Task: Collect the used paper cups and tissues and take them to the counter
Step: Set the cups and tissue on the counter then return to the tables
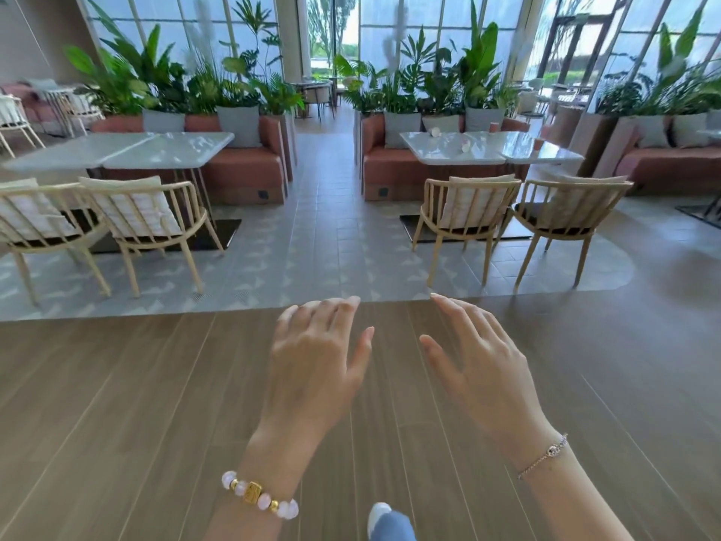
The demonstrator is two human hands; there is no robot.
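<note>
My left hand (318, 357) and my right hand (482, 359) are held out in front of me over a wooden floor, palms down, fingers spread, both holding nothing. Far ahead on the right stands a pale marble table (507, 152). On it lies a tipped paper cup (434, 131) near the back left, a small white crumpled thing, perhaps a tissue (465, 148), in the middle, and a reddish cup (495, 127) at the back. They are small and blurred. Both hands are far from that table.
Two wooden chairs (466, 216) stand in front of the right table. A left marble table (128, 150) has two more chairs (144, 224). Red sofas and planters back both tables. A tiled aisle (327, 212) runs between them toward the windows.
</note>
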